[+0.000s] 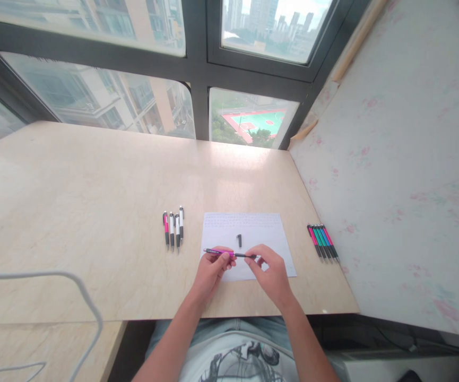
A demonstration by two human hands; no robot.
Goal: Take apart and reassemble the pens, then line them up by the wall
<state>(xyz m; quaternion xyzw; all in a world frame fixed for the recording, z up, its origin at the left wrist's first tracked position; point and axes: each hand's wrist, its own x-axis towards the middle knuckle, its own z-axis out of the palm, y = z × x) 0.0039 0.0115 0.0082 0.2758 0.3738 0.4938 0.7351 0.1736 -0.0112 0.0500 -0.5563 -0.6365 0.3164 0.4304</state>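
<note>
Pale tabletop (105, 212), pink pen (230, 253) crosswise over paper (257, 228), tip rightward, closed in grip of left hand (212, 267) and right hand (270, 269).

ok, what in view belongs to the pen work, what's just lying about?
In the job:
pink-and-black pen, held by left hand and right hand
probably small black piece, paper, left pen group, right pen group

Lying about, seemingly:
white cable
dark object, bottom right, unclear what
</note>
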